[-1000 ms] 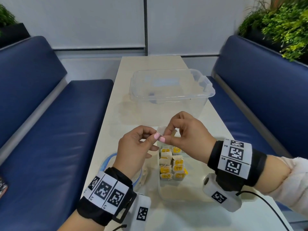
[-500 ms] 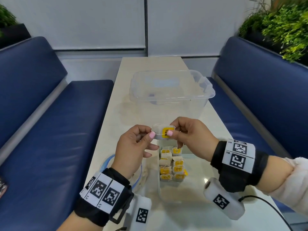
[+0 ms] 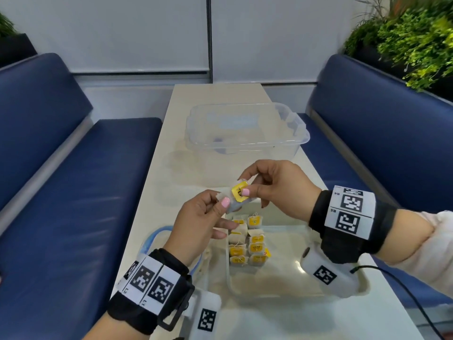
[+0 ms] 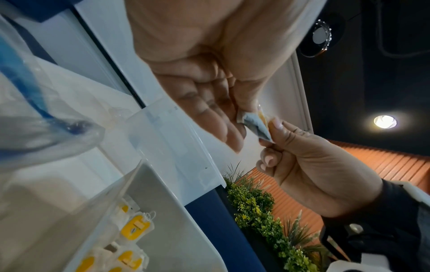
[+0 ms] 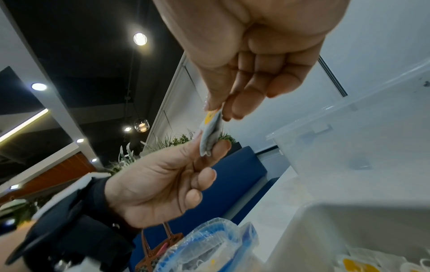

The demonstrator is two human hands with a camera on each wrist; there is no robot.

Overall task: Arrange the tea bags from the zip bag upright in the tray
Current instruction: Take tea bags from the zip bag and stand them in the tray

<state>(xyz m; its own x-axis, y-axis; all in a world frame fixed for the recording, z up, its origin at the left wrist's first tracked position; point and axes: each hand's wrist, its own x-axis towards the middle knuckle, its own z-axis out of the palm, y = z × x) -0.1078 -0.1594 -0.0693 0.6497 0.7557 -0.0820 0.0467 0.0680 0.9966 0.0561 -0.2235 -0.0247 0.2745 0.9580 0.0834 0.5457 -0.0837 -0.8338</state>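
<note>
Both hands (image 3: 245,197) now hold the tea bag (image 3: 239,195) tilted, lower than before

Right wristband (image 3: 349,212): "R5", "R6" beside markers. Tea-bag tag print illegible.

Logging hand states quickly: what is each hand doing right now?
Left hand: pinching one end of the small white paper tea bag with yellow tag.
Right hand: pinching the same tea bag's other end.
</note>
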